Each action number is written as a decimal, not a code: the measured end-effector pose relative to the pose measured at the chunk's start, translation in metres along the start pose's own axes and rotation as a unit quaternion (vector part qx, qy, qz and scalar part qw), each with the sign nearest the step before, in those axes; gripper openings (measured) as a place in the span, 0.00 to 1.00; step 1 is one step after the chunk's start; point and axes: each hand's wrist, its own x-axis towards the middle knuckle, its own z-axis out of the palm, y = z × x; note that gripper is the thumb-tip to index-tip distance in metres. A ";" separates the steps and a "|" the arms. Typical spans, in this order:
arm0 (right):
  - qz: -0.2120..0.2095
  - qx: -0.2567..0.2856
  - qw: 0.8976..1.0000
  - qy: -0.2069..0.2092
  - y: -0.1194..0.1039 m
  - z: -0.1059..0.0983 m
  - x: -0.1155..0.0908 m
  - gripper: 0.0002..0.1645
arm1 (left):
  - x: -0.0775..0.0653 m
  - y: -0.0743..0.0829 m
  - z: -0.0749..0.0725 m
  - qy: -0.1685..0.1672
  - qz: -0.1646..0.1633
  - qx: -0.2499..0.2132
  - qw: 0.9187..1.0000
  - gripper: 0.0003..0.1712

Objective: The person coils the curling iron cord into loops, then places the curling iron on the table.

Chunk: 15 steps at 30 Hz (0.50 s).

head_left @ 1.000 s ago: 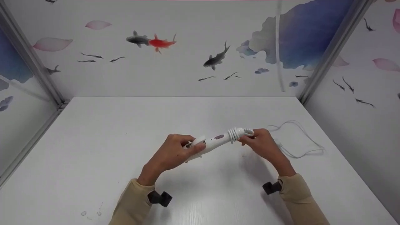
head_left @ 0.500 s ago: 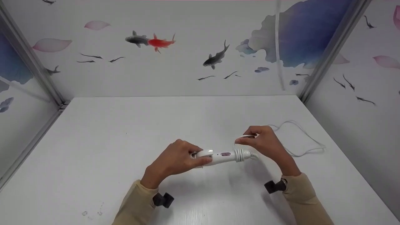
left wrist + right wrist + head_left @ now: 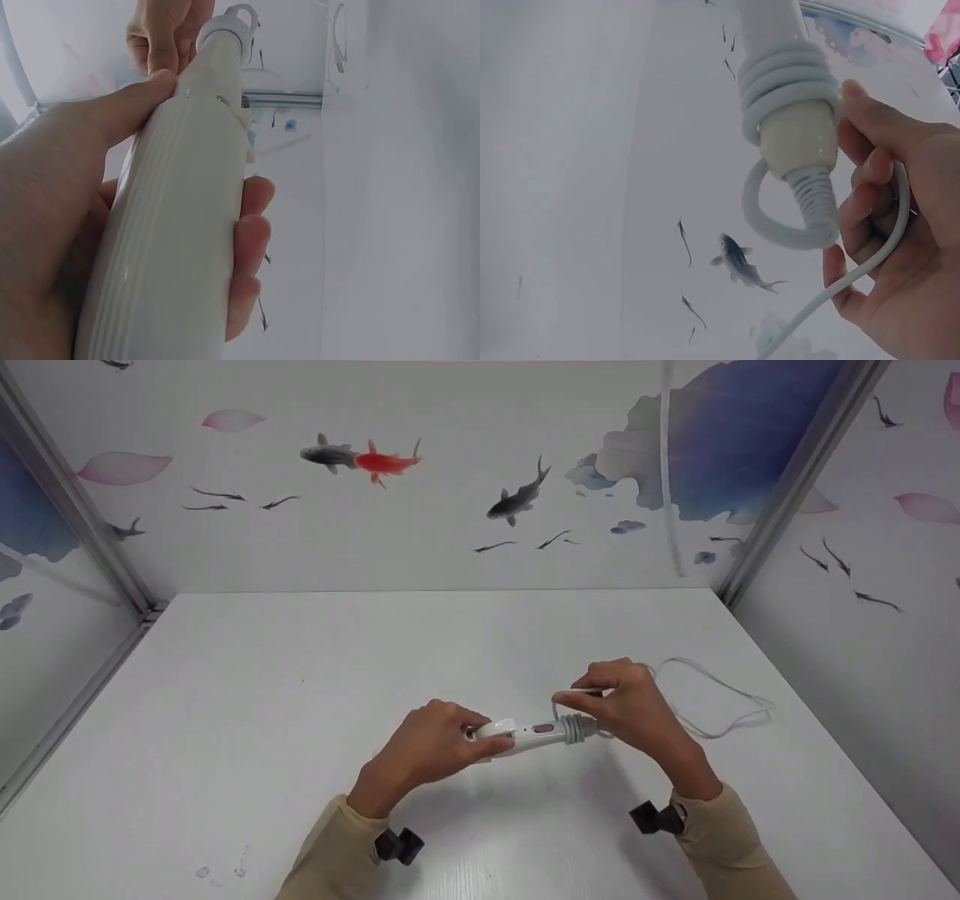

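A white curling iron with a purple oval switch lies nearly level over the table. My left hand grips its wider left part, thumb along the near side and fingers curled round behind, as the left wrist view of its ribbed body shows. Several turns of white cord wrap the handle's end, beside the spring-like sleeve. Just above these turns, my right hand pinches the running cord between thumb and fingers. More of that cord passes through the palm in the right wrist view.
A loose loop of cord lies on the white table beyond my right hand. White panels printed with fish and petals stand at the back and both sides. Metal posts mark the corners.
The curling iron has come down and levelled out. My right hand has left its cord end and now pinches the cord above the turns. The loose loop has shifted slightly left.
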 end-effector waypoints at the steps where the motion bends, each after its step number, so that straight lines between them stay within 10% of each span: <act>1: -0.007 -0.006 1.000 0.003 -0.001 0.000 0.000 0.06 | 0.000 0.000 0.000 0.006 -0.003 0.002 1.000 0.24; 15: -0.004 0.016 0.999 -0.045 -0.012 0.005 -0.002 0.10 | 0.003 -0.001 0.001 0.105 -0.102 -0.008 0.989 0.30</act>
